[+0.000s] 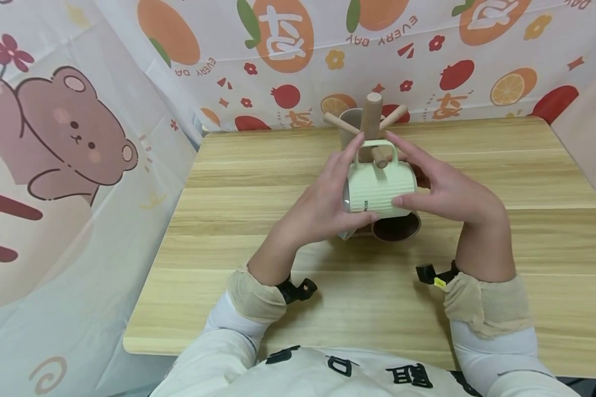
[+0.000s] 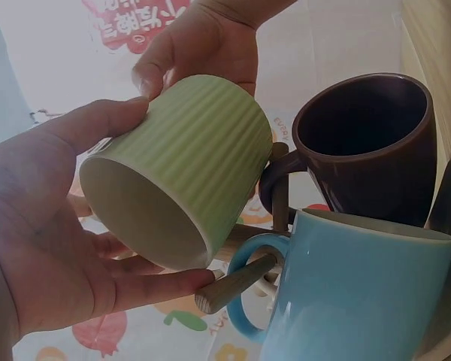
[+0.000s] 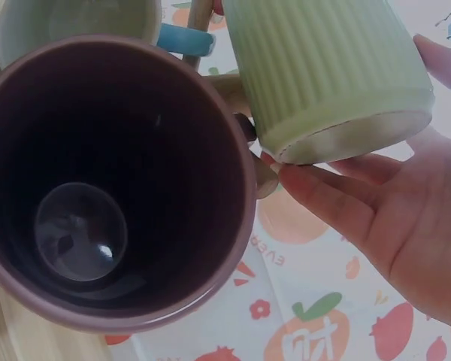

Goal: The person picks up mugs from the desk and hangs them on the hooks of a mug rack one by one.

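Both hands hold a light green ribbed mug (image 1: 381, 190) on its side, handle upward, at a wooden mug tree (image 1: 372, 110). My left hand (image 1: 325, 196) grips the end with the open mouth, seen in the left wrist view. Around the base end, my right hand (image 3: 406, 203) has its thumb and fingers on opposite sides. In the head view a peg tip (image 1: 379, 157) shows within the handle loop; whether it passes through is unclear. Below hang a dark brown mug (image 2: 376, 177) and a blue mug (image 2: 353, 293), its handle around a peg.
Behind the post, another pale mug (image 1: 351, 118) is partly hidden. The tree stands on a light wooden table (image 1: 258, 182) near its back edge. A fruit-printed curtain (image 1: 298, 60) hangs right behind, and a bear-printed curtain (image 1: 74, 132) is at the left.
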{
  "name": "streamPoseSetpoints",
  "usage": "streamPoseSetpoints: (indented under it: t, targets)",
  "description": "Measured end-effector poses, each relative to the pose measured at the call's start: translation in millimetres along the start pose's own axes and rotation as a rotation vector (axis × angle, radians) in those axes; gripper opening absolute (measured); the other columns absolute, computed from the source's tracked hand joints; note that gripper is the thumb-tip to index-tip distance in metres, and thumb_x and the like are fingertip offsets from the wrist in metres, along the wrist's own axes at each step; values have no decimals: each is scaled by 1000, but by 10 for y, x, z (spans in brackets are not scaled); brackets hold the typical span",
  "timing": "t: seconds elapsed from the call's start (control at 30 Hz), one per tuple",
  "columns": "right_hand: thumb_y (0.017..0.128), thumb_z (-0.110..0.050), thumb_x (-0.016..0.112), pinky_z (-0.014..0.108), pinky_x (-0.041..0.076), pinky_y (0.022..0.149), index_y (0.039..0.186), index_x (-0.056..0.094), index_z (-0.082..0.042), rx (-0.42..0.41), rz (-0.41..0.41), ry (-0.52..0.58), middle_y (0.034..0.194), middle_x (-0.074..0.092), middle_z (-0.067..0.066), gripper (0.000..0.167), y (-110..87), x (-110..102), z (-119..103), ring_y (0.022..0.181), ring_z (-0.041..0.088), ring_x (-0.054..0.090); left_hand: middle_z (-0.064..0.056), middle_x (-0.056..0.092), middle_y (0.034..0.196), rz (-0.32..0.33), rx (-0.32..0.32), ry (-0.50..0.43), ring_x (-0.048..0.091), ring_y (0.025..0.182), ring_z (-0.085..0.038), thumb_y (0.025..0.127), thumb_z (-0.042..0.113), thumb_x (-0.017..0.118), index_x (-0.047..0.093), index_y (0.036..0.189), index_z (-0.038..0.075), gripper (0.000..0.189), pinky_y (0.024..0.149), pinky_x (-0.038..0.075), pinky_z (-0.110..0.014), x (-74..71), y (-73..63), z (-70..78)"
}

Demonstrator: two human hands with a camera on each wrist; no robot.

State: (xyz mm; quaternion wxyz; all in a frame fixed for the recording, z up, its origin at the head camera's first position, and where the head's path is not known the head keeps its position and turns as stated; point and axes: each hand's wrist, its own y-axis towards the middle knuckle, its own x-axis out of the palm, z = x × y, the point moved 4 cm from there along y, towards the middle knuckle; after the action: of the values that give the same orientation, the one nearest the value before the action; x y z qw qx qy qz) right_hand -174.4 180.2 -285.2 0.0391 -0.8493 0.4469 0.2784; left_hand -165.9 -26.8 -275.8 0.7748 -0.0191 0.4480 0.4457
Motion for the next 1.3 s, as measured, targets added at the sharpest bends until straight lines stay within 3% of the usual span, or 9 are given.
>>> streamPoseSetpoints:
  t: [0.3, 0.73, 1.07, 1.3]
  targets:
    - [87, -8, 72, 20, 48, 85, 156, 15, -41, 29, 22, -45, 130, 54, 4, 95, -12, -21, 10, 107, 21, 56, -11, 33, 151, -11, 3, -44, 41, 127, -18, 75, 30, 86, 2, 159, 19, 120, 106, 41, -43, 0, 11, -23]
    - [88, -9, 71, 24, 48, 85, 152, 25, -37, 73, 49, -15, 122, 57, 4, 84, -42, -66, 24, 102, 24, 60, -10, 37, 144, -6, 16, -50, 39, 127, -15, 78, 31, 84, 8, 158, 14, 112, 107, 39, -37, 3, 14, -27]
    - [87, -6, 72, 19, 46, 87, 154, 26, -38, 11, 106, -84, 124, 54, -1, 87, -26, -68, 9, 106, 17, 57, -9, 41, 137, -2, -8, -38, 41, 124, -15, 75, 35, 86, 5, 159, 19, 117, 100, 45, -35, 20, 21, -55]
    - [85, -2, 72, 17, 46, 87, 155, 25, -35, -21, 130, -61, 126, 53, 1, 90, -3, -53, 5, 107, 18, 54, -8, 38, 137, -11, -31, -58, 41, 122, -15, 74, 39, 86, 2, 159, 25, 119, 97, 46, -38, 16, 18, -88]
